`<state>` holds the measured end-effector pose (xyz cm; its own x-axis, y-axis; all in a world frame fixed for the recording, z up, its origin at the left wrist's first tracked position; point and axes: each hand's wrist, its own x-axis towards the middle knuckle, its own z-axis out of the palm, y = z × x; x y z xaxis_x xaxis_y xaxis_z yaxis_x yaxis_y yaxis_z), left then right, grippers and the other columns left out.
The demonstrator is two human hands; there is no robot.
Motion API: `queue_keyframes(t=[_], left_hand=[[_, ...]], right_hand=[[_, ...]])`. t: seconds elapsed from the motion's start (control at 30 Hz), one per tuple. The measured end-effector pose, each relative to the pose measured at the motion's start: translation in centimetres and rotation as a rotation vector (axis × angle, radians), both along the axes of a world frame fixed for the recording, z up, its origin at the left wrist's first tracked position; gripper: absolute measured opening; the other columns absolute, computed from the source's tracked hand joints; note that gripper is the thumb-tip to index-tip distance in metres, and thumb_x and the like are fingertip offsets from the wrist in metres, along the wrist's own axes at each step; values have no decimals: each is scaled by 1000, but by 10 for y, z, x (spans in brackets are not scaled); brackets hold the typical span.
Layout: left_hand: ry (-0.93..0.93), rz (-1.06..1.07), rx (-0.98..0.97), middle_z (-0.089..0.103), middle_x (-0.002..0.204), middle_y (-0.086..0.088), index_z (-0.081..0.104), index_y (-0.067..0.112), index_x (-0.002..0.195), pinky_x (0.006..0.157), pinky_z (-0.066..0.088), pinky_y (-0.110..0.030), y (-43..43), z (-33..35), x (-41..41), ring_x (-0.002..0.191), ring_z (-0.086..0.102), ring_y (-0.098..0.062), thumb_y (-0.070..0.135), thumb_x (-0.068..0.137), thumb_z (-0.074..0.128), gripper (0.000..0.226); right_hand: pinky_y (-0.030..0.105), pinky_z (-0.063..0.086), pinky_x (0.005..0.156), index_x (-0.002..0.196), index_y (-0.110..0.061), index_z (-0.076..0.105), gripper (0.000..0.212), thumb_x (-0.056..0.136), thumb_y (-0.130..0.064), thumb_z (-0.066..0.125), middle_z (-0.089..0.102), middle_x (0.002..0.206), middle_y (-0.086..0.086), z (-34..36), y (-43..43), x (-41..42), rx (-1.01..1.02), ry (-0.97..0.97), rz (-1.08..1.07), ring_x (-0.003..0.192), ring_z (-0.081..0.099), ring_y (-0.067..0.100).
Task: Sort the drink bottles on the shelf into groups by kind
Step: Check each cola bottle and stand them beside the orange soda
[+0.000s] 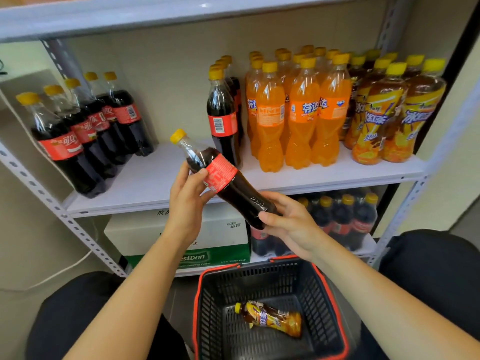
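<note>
Holding a cola bottle [235,189] slantwise in front of the shelf [155,183], yellow cap up to the left, base down to the right. With the left hand [187,203]: fingers [181,175] curled round the upper part beside the red label, thumb pressed on the label's edge. With the right hand [291,224]: fingers [275,197] wrapped round the base, thumb across the front. On the shelf behind: a cola row [85,131] at the left, a second cola row [223,120] near the middle, orange soda bottles [293,113] just beside it, then tea bottles [389,113] at the far right. Below, between the knees: a black basket [198,294] with a red rim, holding a lone tea bottle [272,318] on its side.
</note>
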<state>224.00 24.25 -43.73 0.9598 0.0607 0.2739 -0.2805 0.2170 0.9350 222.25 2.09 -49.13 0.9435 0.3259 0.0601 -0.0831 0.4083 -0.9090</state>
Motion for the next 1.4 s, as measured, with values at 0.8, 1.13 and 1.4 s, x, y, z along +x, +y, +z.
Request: queue_keyframes(t=[0.8, 1.13, 1.4], left_hand=[[9, -11, -72, 69, 114, 2, 54, 15, 142, 90, 56, -30, 9, 2, -7, 103, 66, -15, 20, 89, 58, 53], [-6, 96, -64, 67, 117, 0, 52, 17, 143, 83, 58, -29, 6, -2, -8, 102, 70, -13, 30, 87, 75, 62], [25, -14, -57, 66, 130, 3, 36, 34, 154, 88, 56, -29, 6, -4, -6, 111, 67, -12, 20, 87, 66, 75]], right_hand=[[38, 60, 89, 126, -17, 70, 44, 84, -23, 79, 67, 132, 19, 10, -12, -10, 259, 112, -46, 122, 65, 39], [40, 57, 97, 147, -12, 50, 68, 84, -2, 74, 61, 141, 20, 10, -14, -9, 304, 62, -11, 130, 60, 38], [32, 60, 88, 133, -12, 62, 50, 84, -6, 72, 70, 128, 17, 6, -10, -11, 246, 101, -131, 117, 69, 37]])
